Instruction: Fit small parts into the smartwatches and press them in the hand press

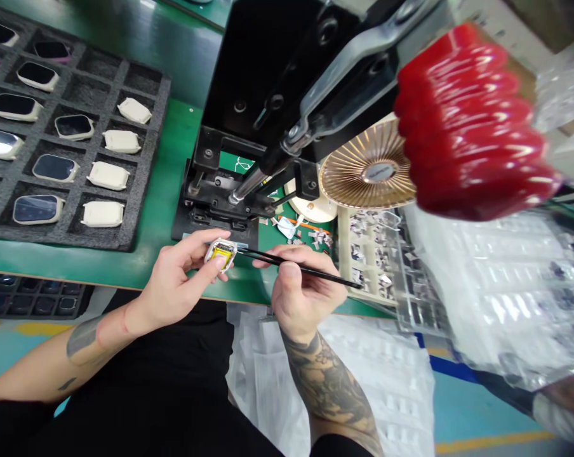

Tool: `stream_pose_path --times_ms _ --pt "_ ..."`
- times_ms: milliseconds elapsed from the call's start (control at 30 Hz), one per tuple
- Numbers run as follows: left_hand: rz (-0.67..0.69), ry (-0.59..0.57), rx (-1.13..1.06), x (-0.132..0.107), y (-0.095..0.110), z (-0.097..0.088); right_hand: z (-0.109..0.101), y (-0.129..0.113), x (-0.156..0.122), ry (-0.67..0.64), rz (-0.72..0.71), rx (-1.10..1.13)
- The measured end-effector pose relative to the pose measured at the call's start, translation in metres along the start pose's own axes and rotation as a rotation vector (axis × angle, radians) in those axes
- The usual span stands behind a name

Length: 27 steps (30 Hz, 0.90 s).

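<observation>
My left hand grips a small white watch case between thumb and fingers. The case is open, and a yellow part shows inside it. In my right hand are black tweezers, held like a pen. Their tips reach the right edge of the case; whether they pinch anything there is too small to tell. Just beyond my hands stands a black lever press, with the case in front of its base.
A grey foam tray at left holds several watches and white cases. The press's red handle hangs at upper right. Behind lie a gold-grilled fan and a bin of small parts. Plastic-wrapped trays are stacked at right.
</observation>
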<state>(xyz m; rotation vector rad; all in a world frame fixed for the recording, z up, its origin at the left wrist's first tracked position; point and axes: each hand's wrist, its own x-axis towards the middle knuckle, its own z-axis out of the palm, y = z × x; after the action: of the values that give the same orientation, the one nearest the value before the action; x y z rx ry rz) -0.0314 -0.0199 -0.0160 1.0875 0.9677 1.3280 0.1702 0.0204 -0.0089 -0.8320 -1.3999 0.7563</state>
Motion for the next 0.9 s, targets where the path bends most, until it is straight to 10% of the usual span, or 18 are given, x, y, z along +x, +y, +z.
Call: stream_pose_path --times_ms 900 --pt "-0.112 -0.021 -0.12 0.0066 0.0058 -0.0052 -0.0041 0.0041 -0.0018 -0.034 0.101 0.003"
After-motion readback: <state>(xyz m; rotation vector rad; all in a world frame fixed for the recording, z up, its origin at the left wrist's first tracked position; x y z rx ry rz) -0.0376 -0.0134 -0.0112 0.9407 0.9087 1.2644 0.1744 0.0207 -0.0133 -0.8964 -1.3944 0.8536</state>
